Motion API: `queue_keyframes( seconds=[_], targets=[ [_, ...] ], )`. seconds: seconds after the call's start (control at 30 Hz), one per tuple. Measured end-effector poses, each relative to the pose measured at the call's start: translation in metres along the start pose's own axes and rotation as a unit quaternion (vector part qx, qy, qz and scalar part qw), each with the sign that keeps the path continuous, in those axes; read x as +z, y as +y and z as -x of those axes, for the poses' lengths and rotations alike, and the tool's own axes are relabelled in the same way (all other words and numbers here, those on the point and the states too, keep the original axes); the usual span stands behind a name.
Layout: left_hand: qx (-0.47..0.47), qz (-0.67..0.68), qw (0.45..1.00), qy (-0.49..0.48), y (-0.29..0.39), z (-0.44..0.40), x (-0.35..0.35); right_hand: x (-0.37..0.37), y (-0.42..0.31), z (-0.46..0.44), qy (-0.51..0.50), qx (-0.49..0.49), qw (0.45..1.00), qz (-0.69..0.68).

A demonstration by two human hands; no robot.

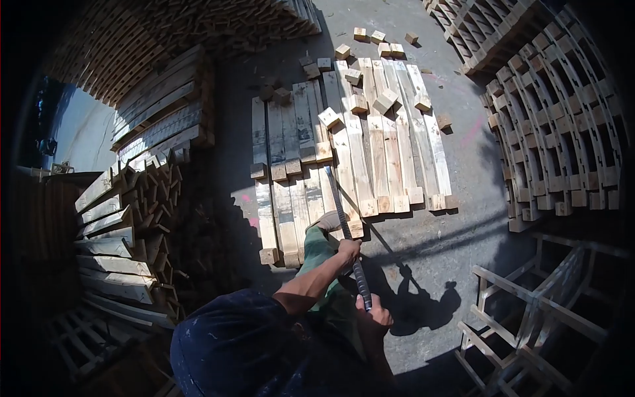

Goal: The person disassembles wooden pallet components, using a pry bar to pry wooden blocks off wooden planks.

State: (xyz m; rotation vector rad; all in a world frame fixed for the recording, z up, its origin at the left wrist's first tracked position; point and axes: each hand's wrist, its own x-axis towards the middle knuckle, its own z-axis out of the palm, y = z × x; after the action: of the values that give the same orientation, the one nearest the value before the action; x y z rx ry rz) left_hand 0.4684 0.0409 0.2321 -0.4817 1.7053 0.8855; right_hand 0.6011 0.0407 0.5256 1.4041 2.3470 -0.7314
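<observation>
My left hand (348, 249) is closed around the middle of a long dark pry bar (340, 210). Lower down, my right hand (376, 311) grips the bar's near end. The bar slants away from me over rows of wooden beams (357, 159), its bright tip beside a wooden block (323, 151). Whether the tip touches the wood I cannot tell. My shoe (327, 221) is on or against the near beams, below green trousers (317, 251). Square blocks are at the ends of many beams, and loose blocks (385, 101) lie on top.
Stacked pallets (555, 126) stand at the right, with wooden frames (522, 304) at the near right. Piled boards (112, 245) and stacked timber (162, 106) line the left. More loose blocks (360, 34) lie on the concrete floor (463, 172) beyond the beams.
</observation>
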Motion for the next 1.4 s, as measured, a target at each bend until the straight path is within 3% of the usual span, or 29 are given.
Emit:
queue_keyframes(
  seconds=[0.03, 0.07, 0.13, 0.2, 0.27, 0.33, 0.4, 0.47, 0.5, 0.6, 0.63, 0.67, 0.7, 0.77, 0.8, 0.83, 0.87, 0.93, 0.97, 1.03, 1.13, 1.2, 1.23, 1.37, 1.4],
  targets=[
    [-0.025, 0.000, 0.999, 0.020, -0.021, 0.003, 0.020, 0.042, 0.051, 0.001, 0.054, -0.013, 0.998, 0.013],
    [0.000, -0.134, 0.985, 0.113, -0.026, 0.034, 0.036, 0.058, 0.089, 0.011, 0.029, 0.011, 0.999, -0.027],
    [-0.019, -0.095, 0.988, 0.123, -0.043, 0.048, 0.068, 0.064, 0.130, 0.003, 0.006, 0.043, 0.997, -0.066],
    [-0.009, -0.058, 0.990, 0.126, -0.031, 0.061, 0.081, 0.057, 0.152, 0.003, 0.044, 0.036, 0.990, -0.127],
    [-0.008, -0.009, 0.992, 0.125, -0.017, 0.040, 0.081, 0.040, 0.130, -0.006, 0.040, 0.035, 0.997, -0.057],
    [-0.053, 0.182, 0.982, -0.008, -0.013, -0.019, 0.061, 0.018, 0.084, -0.024, 0.040, 0.013, 0.999, 0.002],
    [-0.099, 0.258, 0.955, -0.107, 0.024, 0.000, 0.011, -0.007, 0.030, -0.016, -0.017, 0.023, 0.999, -0.019],
    [-0.104, 0.225, 0.964, -0.096, 0.033, -0.007, -0.013, -0.011, -0.002, -0.006, -0.021, 0.008, 1.000, -0.017],
    [-0.118, 0.191, 0.964, -0.143, 0.023, -0.041, -0.022, -0.010, -0.010, -0.002, -0.027, -0.005, 1.000, -0.009],
    [-0.098, 0.213, 0.966, -0.105, 0.006, -0.057, -0.024, 0.007, -0.011, 0.003, -0.006, -0.024, 1.000, -0.007],
    [-0.111, 0.130, 0.981, -0.087, 0.004, -0.046, -0.022, 0.019, 0.001, 0.002, -0.004, -0.051, 0.999, -0.012],
    [-0.122, 0.044, 0.989, -0.066, 0.002, -0.038, -0.020, 0.027, 0.014, 0.002, -0.042, -0.011, 0.998, -0.034],
    [-0.100, 0.124, 0.986, -0.047, -0.026, -0.049, -0.006, 0.031, 0.026, 0.002, -0.079, 0.028, 0.995, -0.055],
    [-0.026, -0.038, 0.997, 0.066, -0.060, -0.041, 0.029, 0.076, 0.081, 0.015, 0.011, 0.030, 0.999, -0.021],
    [-0.061, -0.016, 0.994, 0.086, -0.044, 0.006, 0.040, 0.097, 0.123, 0.014, -0.014, 0.042, 0.999, -0.023],
    [-0.025, -0.055, 0.988, 0.144, -0.111, -0.047, 0.079, 0.124, 0.169, 0.018, -0.044, 0.067, 0.996, -0.028],
    [-0.011, -0.138, 0.978, 0.158, -0.110, -0.024, 0.093, 0.151, 0.219, 0.017, -0.075, 0.069, 0.993, -0.059],
    [-0.085, -0.037, 0.982, 0.162, -0.117, -0.024, 0.130, 0.159, 0.264, 0.012, -0.055, 0.049, 0.996, -0.047],
    [-0.054, -0.065, 0.981, 0.174, -0.114, -0.023, 0.144, 0.152, 0.275, 0.007, -0.050, 0.060, 0.994, -0.079],
    [-0.007, -0.106, 0.982, 0.153, -0.096, -0.014, 0.128, 0.127, 0.245, -0.003, -0.083, 0.111, 0.986, -0.095],
    [-0.012, -0.065, 0.991, 0.119, -0.087, -0.028, 0.100, 0.103, 0.206, -0.003, -0.110, 0.063, 0.992, -0.020],
    [-0.061, 0.119, 0.990, 0.054, -0.069, -0.038, 0.071, 0.109, 0.187, 0.006, -0.105, 0.045, 0.993, -0.032],
    [-0.101, 0.188, 0.977, 0.002, -0.094, -0.093, 0.066, 0.106, 0.170, 0.014, -0.138, 0.053, 0.989, -0.012],
    [-0.141, 0.145, 0.979, 0.017, -0.057, -0.051, 0.017, 0.110, 0.123, 0.031, -0.221, 0.077, 0.972, -0.028],
    [-0.081, 0.005, 0.995, 0.064, -0.064, -0.052, 0.012, 0.116, 0.122, 0.035, -0.228, 0.079, 0.970, -0.032]
  ],
)
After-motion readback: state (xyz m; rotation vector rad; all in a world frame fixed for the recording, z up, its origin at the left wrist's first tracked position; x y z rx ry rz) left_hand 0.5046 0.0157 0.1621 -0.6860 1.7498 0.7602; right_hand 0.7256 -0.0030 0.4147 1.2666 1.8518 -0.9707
